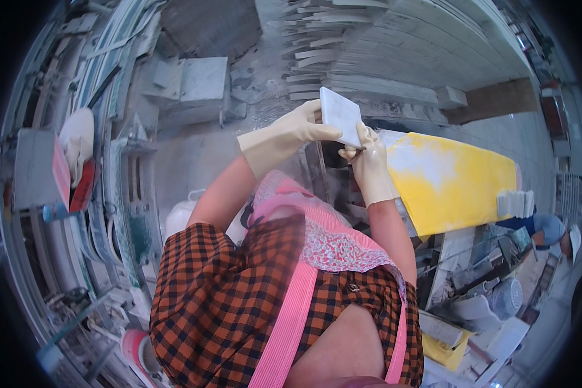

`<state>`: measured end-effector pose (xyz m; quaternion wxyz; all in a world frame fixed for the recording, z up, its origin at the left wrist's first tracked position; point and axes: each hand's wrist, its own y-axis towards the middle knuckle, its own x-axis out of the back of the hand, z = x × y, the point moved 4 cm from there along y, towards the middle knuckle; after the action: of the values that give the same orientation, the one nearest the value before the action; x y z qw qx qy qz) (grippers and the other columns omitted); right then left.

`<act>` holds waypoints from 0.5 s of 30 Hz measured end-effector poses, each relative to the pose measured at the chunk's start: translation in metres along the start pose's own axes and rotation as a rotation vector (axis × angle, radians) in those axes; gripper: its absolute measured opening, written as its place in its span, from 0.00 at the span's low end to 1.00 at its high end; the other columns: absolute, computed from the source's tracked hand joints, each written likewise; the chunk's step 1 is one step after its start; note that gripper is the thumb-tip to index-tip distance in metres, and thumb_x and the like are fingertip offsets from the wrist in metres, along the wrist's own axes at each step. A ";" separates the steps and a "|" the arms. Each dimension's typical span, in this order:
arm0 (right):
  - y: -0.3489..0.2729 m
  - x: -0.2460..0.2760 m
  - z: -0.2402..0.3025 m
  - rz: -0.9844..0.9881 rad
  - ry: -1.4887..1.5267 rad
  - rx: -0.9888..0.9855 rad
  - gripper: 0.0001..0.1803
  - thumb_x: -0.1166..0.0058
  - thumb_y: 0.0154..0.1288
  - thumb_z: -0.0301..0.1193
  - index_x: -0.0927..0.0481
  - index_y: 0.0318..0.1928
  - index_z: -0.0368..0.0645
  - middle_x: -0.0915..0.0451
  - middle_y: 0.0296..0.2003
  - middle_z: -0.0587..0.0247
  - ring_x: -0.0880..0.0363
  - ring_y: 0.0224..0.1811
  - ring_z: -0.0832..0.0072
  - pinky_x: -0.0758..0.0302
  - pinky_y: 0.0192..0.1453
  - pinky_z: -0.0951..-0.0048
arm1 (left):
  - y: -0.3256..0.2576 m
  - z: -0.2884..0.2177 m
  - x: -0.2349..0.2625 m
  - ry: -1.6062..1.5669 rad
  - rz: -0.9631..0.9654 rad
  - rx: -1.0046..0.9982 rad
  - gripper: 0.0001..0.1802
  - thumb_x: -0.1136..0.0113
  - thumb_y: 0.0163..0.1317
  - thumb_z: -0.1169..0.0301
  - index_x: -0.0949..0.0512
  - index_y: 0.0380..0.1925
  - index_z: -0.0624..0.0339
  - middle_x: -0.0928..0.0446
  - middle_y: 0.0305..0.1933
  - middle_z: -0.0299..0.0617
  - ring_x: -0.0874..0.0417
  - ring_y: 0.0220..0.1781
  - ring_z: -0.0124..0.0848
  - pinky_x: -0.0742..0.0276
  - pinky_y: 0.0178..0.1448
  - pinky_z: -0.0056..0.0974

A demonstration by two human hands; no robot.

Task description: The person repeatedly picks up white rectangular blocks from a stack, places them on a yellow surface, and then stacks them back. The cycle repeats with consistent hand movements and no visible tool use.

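Note:
I hold a small white square tile (341,116) up in front of me with both hands, which wear cream rubber gloves. My left hand (295,131) grips the tile's left edge, with the thumb across its lower face. My right hand (370,161) holds the tile's lower right corner from below, and something small and dark is pinched in its fingers against the tile. My orange checked shirt and pink apron (291,310) fill the lower middle of the picture.
A yellow board (459,184) lies to my right with a small stack of white tiles (515,204) on its far end. Many grey stone slabs (394,58) are stacked ahead. A grey block (197,81) and a white jug (180,216) stand at left. Another person (549,229) works at far right.

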<state>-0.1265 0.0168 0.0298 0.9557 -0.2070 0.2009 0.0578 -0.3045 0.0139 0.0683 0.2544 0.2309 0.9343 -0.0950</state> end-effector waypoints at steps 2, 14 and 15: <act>0.002 0.010 0.005 -0.047 0.009 0.030 0.19 0.45 0.77 0.44 0.23 0.46 0.39 0.23 0.28 0.65 0.27 0.24 0.78 0.24 0.28 0.71 | 0.019 -0.001 -0.003 0.009 0.068 -0.002 0.40 0.26 0.57 0.65 0.31 0.68 0.65 0.23 0.65 0.45 0.25 0.69 0.35 0.37 0.76 0.43; -0.066 0.137 0.025 -0.602 0.087 0.280 0.18 0.45 0.76 0.42 0.22 0.51 0.39 0.18 0.28 0.62 0.20 0.24 0.74 0.18 0.31 0.73 | 0.131 0.089 -0.105 0.114 0.147 0.375 0.27 0.37 0.71 0.59 0.25 0.62 0.66 0.17 0.50 0.41 0.16 0.46 0.25 0.18 0.49 0.33; -0.088 0.156 0.022 -0.696 0.052 0.223 0.19 0.46 0.77 0.42 0.22 0.52 0.37 0.17 0.29 0.61 0.18 0.25 0.73 0.18 0.33 0.72 | 0.138 0.111 -0.127 0.130 0.231 0.430 0.26 0.37 0.71 0.61 0.25 0.62 0.67 0.17 0.50 0.42 0.16 0.46 0.26 0.18 0.48 0.34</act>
<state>0.0405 -0.0499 0.0174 0.9295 -0.1588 0.1475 -0.2985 -0.0929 0.0536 0.0317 0.1479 0.3904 0.8745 -0.2469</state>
